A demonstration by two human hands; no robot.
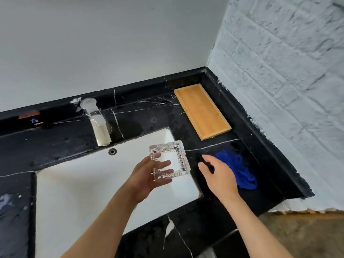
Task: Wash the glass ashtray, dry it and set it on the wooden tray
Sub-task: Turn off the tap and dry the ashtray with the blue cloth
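Observation:
A square clear glass ashtray with ribbed edges is held tilted over the right side of the white sink. My left hand grips it from below, fingers showing through the glass. My right hand hovers over the black counter just right of the sink, fingers apart, its far side touching or overlapping a crumpled blue cloth. Whether it grips the cloth cannot be told. The wooden tray lies bare at the back right of the counter, near the corner.
A metal faucet stands behind the sink, with no water visibly running. The black marble counter meets a grey wall at the back and a white brick wall on the right. The counter's front edge drops to a wooden floor.

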